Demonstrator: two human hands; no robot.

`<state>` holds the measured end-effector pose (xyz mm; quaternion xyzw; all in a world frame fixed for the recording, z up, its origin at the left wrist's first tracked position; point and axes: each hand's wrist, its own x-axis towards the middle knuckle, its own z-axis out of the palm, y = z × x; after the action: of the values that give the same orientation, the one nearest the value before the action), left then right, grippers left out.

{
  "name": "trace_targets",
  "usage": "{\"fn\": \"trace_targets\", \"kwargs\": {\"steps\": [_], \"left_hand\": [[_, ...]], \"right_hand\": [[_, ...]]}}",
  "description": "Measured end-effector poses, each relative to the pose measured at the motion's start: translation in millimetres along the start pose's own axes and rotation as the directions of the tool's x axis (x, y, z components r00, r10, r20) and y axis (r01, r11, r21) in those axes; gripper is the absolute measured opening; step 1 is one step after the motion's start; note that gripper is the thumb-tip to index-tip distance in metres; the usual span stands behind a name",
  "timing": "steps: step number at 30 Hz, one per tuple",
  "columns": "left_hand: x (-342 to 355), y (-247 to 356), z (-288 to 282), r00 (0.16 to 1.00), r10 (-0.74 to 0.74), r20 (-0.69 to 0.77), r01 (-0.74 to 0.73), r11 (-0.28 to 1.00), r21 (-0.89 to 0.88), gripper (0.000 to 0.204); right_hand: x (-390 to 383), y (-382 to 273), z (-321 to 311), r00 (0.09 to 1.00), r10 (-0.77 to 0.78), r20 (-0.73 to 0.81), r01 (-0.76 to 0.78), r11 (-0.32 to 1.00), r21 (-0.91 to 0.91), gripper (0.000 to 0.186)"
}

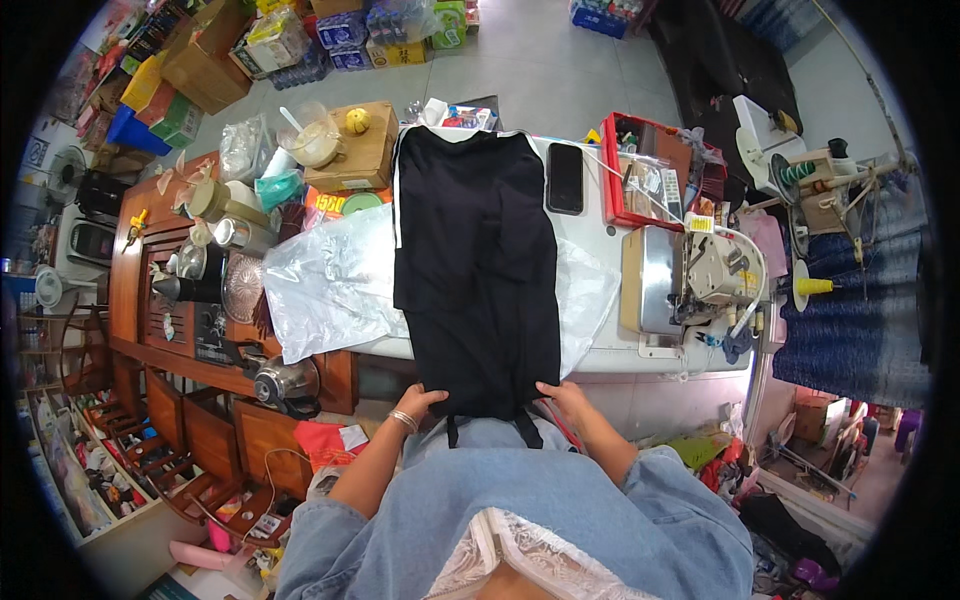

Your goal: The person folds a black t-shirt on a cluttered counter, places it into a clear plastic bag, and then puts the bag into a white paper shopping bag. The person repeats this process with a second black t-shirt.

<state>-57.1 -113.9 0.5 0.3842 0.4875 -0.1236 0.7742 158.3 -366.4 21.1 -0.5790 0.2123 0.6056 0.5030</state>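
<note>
A black garment (pixel 476 240) with white stripes along its edges lies spread lengthwise over the table, its near end hanging toward me. It looks folded in half; whether it is trousers or a top I cannot make out. My left hand (pixel 418 403) pinches the near left corner of the cloth between thumb and fingers. At the near right corner, my right hand (pixel 567 400) grips the cloth the same way. Two black straps dangle below the near edge. Beneath the garment, a clear plastic bag (pixel 335 275) spreads out to both sides.
A black phone (pixel 565 178) lies right of the garment's far end. Farther right are a red tray (pixel 612 190) of small items and a sewing machine (pixel 715 270). On the left, a cardboard box (pixel 352 150) carries a cup, and a kettle (pixel 285 383) stands on the wooden tea table (pixel 130 300).
</note>
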Motion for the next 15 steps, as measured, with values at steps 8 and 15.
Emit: {"fn": "trace_targets", "kwargs": {"steps": [8,15], "left_hand": [[-50,52,19,0.970,-0.228,-0.078,0.191,0.924,-0.332,0.018],[-4,184,14,0.965,0.241,0.104,-0.101,0.707,-0.700,0.013]], "right_hand": [[-54,-27,-3,0.999,0.012,0.030,-0.011,0.999,-0.033,0.047],[-74,-193,44,0.950,-0.182,0.254,0.136,0.973,0.187,0.037]]}}
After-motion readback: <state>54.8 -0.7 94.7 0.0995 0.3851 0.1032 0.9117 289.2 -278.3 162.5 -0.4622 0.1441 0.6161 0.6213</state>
